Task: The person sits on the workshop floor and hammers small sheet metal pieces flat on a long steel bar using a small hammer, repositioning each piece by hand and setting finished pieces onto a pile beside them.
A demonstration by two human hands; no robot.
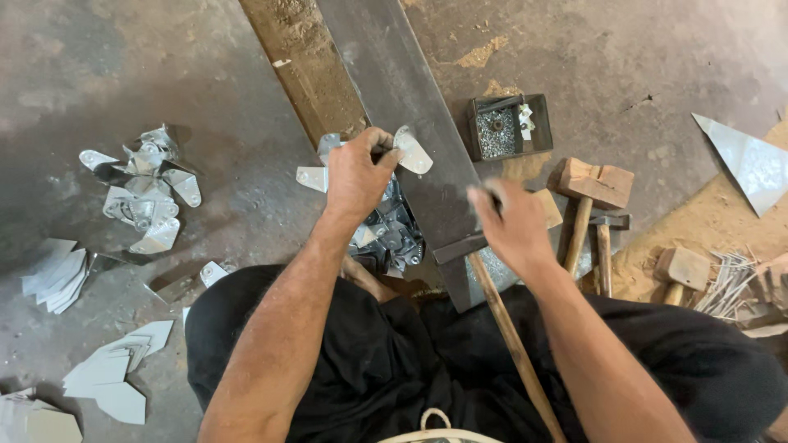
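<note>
My left hand grips a shiny sheet-metal piece with rounded tabs, holding it against the edge of a long dark steel bar that runs across the floor towards me. Below that hand lies a cluster of joined metal pieces. My right hand is blurred and hovers over the bar's near end, fingers closed on a small dark item that I cannot make out. A hammer with a long wooden handle lies across my lap, its head next to the bar.
A dark tray of small rivets sits right of the bar. Beside it lie a wooden mallet, a second hammer, a small mallet and loose nails. Assembled metal pieces and flat cut blanks lie at left.
</note>
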